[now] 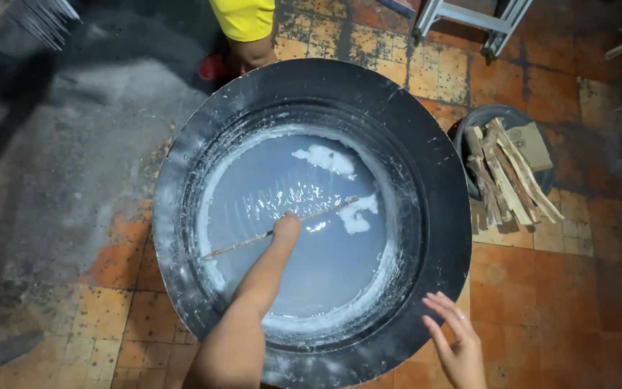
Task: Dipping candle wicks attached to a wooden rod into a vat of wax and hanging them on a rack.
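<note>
A big round black pan sits on the tiled floor, filled with a pale grey-white liquid with white foam patches. A thin wooden stick lies slanted across the liquid's surface. My left hand reaches into the pan and grips the stick near its middle. At the pan's near right rim, my right hand hovers with fingers spread and holds nothing.
A dark round basket of split firewood stands right of the pan. Another person's leg in yellow clothing and a red shoe stand beyond the pan's far rim. A metal frame stands at the top right.
</note>
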